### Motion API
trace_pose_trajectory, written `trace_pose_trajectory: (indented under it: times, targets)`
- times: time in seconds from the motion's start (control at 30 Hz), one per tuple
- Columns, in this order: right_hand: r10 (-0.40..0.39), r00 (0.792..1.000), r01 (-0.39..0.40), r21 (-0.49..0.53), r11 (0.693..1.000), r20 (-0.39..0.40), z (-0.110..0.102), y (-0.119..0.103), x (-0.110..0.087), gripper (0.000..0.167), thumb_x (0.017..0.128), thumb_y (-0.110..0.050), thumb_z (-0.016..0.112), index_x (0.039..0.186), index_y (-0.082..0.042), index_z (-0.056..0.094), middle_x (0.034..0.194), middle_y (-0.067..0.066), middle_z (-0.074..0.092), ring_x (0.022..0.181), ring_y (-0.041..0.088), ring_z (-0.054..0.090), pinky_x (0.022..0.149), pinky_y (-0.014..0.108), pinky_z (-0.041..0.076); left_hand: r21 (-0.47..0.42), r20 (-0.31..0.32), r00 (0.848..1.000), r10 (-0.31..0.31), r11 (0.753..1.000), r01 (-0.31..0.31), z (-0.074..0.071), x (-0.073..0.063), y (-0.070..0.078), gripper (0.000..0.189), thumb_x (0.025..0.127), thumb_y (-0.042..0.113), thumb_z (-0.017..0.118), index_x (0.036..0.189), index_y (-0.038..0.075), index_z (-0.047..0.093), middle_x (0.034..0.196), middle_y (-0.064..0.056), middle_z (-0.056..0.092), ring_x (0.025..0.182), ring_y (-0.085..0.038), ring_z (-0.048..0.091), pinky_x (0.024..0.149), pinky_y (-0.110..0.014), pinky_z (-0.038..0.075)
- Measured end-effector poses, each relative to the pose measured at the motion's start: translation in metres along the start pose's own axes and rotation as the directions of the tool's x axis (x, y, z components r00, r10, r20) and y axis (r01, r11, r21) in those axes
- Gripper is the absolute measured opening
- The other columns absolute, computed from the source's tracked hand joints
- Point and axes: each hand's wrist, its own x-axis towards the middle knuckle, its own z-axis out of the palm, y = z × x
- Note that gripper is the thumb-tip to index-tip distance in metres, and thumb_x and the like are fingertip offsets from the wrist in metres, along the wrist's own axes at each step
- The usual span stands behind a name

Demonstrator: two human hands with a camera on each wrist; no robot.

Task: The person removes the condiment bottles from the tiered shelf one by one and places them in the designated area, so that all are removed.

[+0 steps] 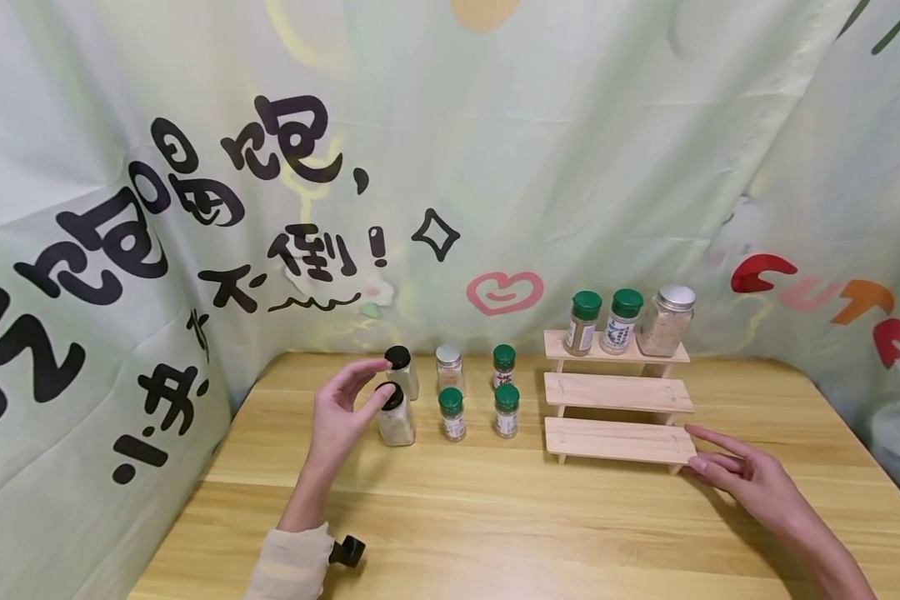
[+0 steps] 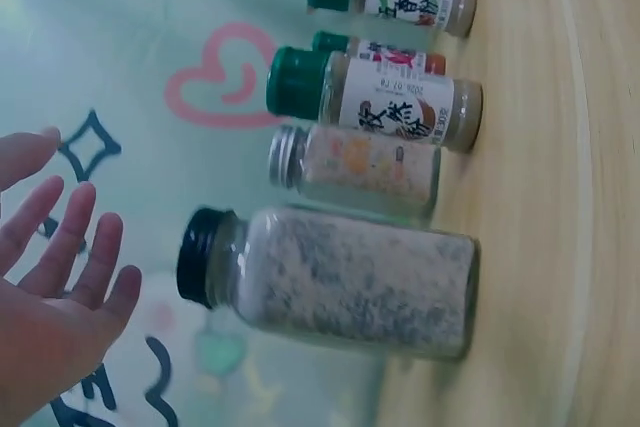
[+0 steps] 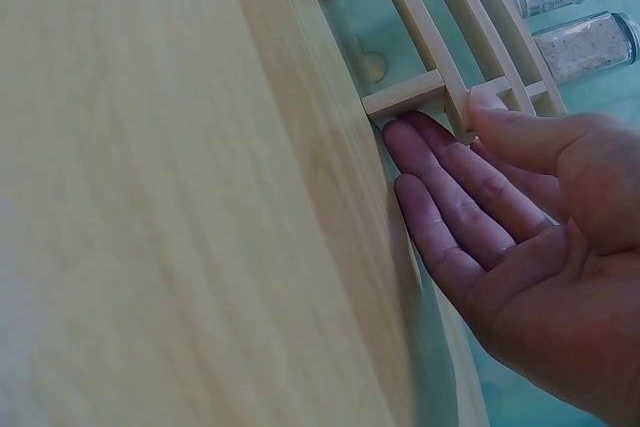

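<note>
My left hand (image 1: 342,408), fingers loosely spread and slightly bent, hovers beside two black-capped jars. In the head view its thumb overlaps the nearer black-capped jar (image 1: 397,421), and its fingertips come near the farther jar (image 1: 407,379). The left wrist view shows a gap between the left hand (image 2: 60,287) and the black cap of the large speckled jar (image 2: 360,282). At the right end of a three-step wooden rack (image 1: 618,442), my right hand (image 1: 750,483) holds the lowest step. Its thumb (image 3: 530,137) lies against the step's corner, the other fingers beside the leg.
A silver-capped jar (image 1: 450,371) and three green-capped spice bottles (image 1: 506,412) stand between the black-capped jars and the rack. On the top step are two green-capped bottles (image 1: 585,325) and a larger silver-capped jar (image 1: 667,325). A printed curtain (image 1: 607,150) hangs behind the wooden table (image 1: 450,525).
</note>
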Motion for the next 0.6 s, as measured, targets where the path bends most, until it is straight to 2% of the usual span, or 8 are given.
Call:
trace_pose_trajectory:
  times: [0.1,0.27,0.33,0.5,0.6]
  targets:
    - [0.012,1.0,-0.012,-0.009,1.0,-0.008,0.0,0.001,-0.001,0.048,0.104,-0.004,0.059,0.15,-0.004,0.05,0.112,-0.016,0.072,0.097,0.002,0.07,0.078,0.015,0.057,0.029,0.047,0.998,0.029,0.999,-0.031,0.007,-0.001,0.005,0.032,0.088,-0.012,0.073,0.119,-0.007,0.067,0.119,-0.025,0.067,0.118,-0.026,0.064,0.11,-0.037,0.047]
    - [0.018,1.0,-0.018,-0.009,1.0,-0.005,-0.001,0.002,-0.003,0.048,0.104,-0.005,0.059,0.151,-0.004,0.05,0.111,-0.013,0.074,0.097,0.003,0.071,0.078,0.014,0.056,0.024,0.094,0.995,0.017,1.0,-0.02,0.021,-0.005,0.006,0.034,0.088,-0.012,0.073,0.121,-0.005,0.067,0.121,-0.026,0.066,0.117,-0.027,0.064,0.11,-0.041,0.048]
    - [0.018,1.0,-0.018,0.0,1.0,0.003,-0.002,0.001,-0.003,0.048,0.104,-0.005,0.058,0.151,-0.002,0.048,0.11,-0.009,0.075,0.097,0.004,0.072,0.078,0.015,0.057,0.019,0.106,0.994,0.008,1.0,-0.01,0.026,-0.006,0.005,0.033,0.089,-0.011,0.073,0.121,-0.005,0.067,0.121,-0.025,0.067,0.117,-0.03,0.064,0.109,-0.041,0.048]
    - [0.049,0.999,-0.049,-0.021,0.999,-0.008,-0.001,-0.003,-0.003,0.05,0.105,-0.013,0.06,0.152,0.0,0.046,0.112,-0.016,0.073,0.098,0.003,0.071,0.079,0.012,0.055,0.003,0.116,0.993,-0.001,1.0,0.001,0.039,-0.006,0.005,0.031,0.09,-0.009,0.073,0.12,-0.006,0.067,0.12,-0.023,0.067,0.116,-0.033,0.063,0.108,-0.042,0.049]
    - [0.026,1.0,-0.026,-0.017,1.0,-0.001,0.001,-0.004,-0.001,0.05,0.105,-0.012,0.059,0.151,0.002,0.045,0.112,-0.013,0.074,0.099,0.004,0.071,0.08,0.013,0.055,0.001,0.13,0.991,-0.003,1.0,0.003,0.045,-0.009,0.003,0.03,0.09,-0.008,0.073,0.12,-0.008,0.066,0.12,-0.023,0.067,0.116,-0.035,0.063,0.108,-0.044,0.049]
